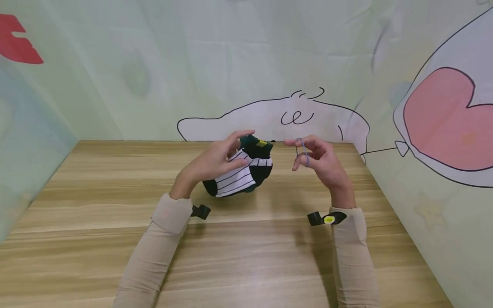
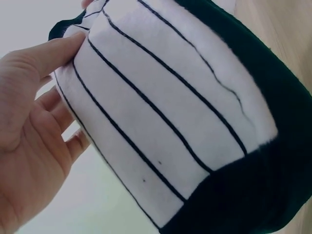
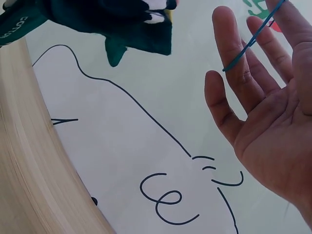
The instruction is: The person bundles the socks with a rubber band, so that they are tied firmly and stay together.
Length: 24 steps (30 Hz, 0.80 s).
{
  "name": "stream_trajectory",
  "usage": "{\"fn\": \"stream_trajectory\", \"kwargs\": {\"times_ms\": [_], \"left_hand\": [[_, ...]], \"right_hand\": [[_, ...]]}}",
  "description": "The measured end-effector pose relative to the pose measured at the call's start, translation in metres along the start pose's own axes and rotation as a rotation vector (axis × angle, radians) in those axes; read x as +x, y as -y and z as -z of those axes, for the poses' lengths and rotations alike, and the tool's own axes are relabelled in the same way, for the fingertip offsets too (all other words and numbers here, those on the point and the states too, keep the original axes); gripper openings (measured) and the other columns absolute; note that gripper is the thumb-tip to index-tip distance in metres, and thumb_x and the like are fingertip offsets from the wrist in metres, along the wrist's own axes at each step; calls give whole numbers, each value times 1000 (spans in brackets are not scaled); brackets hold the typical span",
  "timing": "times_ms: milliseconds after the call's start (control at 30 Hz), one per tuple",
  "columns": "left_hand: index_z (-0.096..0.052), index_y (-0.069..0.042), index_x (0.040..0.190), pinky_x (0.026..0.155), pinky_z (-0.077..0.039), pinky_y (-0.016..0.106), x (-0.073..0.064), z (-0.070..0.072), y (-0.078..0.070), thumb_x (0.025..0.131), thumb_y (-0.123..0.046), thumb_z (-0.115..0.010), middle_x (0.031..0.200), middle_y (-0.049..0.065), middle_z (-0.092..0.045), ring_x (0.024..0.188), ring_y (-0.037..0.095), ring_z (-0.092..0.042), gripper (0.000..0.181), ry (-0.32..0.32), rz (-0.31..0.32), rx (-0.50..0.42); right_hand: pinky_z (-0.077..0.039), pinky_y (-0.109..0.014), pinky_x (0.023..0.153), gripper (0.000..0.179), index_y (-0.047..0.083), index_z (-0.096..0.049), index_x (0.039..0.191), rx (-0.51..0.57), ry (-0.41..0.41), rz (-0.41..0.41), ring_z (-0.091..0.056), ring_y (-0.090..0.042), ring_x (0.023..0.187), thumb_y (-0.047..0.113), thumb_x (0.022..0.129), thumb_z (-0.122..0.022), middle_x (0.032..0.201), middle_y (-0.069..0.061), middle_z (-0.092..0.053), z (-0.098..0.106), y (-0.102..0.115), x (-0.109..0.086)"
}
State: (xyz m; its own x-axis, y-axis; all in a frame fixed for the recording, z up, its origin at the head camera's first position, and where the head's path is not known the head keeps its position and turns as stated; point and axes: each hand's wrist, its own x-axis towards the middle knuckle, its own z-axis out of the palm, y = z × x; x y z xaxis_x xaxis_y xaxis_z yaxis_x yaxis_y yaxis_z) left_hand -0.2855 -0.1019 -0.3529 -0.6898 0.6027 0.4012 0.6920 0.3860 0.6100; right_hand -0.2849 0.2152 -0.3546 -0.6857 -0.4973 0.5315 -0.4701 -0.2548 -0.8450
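My left hand pinches a bundle of socks near the cuff, thumb in front and fingers behind, above the table. The outer sock is white with thin black stripes and a dark toe and heel; dark green fabric shows at the cuff with a yellow mark, and along the edge in the left wrist view. To the right, my right hand is raised, apart from the socks. A blue rubber band loops round its thumb and a finger, stretched between them. The fingers are spread and mostly straight in the right wrist view.
The wood-grain table extends below both hands. Behind it hangs a pale backdrop with a cartoon outline, and a heart balloon is printed on the right side. Both wrists carry small black cameras.
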Motion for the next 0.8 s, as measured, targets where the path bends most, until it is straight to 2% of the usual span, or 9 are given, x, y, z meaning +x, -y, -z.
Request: {"fn": "stream_trajectory", "kwargs": {"times_ms": [100, 233, 367, 433, 533, 800], "left_hand": [[-32, -21, 153, 58, -38, 32, 0, 1, -1, 97, -24, -68, 82, 2, -53, 68, 17, -46, 67, -22, -5, -2], [-34, -20, 153, 62, -41, 33, 0, 2, 0, 97, -22, -69, 84, 4, -58, 71, 18, -49, 66, -53, -31, -5], [-37, -20, 151, 68, -48, 35, 0, 3, 0, 97, -20, -69, 103, 8, -70, 76, 16, -61, 63, -80, -24, -13], [-39, -21, 150, 69, -51, 36, 0, 3, -1, 96, -19, -69, 115, 11, -71, 79, 16, -67, 61, -89, -18, -22], [-41, -21, 148, 68, -52, 37, 0, 3, -1, 97, -17, -69, 125, 14, -68, 78, 17, -69, 59, -101, -21, -31], [-44, -22, 146, 71, -53, 37, -1, 2, -1, 97, -15, -67, 126, 11, -67, 79, 15, -71, 55, -123, -39, -56]], "right_hand": [[-57, -34, 69, 33, 9, -65, 118, -8, -14, -1, -68, -21, 73, 21, 90, -76, 124, -13, -67, -1, -1, 1], [-56, -35, 77, 36, 11, -63, 127, -26, -37, -29, -68, -23, 79, 10, 92, -73, 118, -13, -66, -3, -2, 2], [-54, -35, 83, 44, 14, -59, 134, -72, -67, -81, -68, -25, 82, 7, 93, -71, 116, -13, -64, -5, -1, 3], [-53, -34, 83, 47, 15, -57, 138, -91, -80, -104, -67, -24, 85, 4, 93, -70, 116, -14, -63, -6, 0, 3], [-53, -31, 83, 54, 17, -53, 142, -108, -89, -126, -67, -23, 89, 2, 93, -68, 116, -15, -62, -8, 1, 3], [-53, -30, 83, 72, 15, -37, 150, -183, -59, -126, -63, -24, 100, 14, 90, -77, 131, -33, -48, -13, -2, 6]]}}
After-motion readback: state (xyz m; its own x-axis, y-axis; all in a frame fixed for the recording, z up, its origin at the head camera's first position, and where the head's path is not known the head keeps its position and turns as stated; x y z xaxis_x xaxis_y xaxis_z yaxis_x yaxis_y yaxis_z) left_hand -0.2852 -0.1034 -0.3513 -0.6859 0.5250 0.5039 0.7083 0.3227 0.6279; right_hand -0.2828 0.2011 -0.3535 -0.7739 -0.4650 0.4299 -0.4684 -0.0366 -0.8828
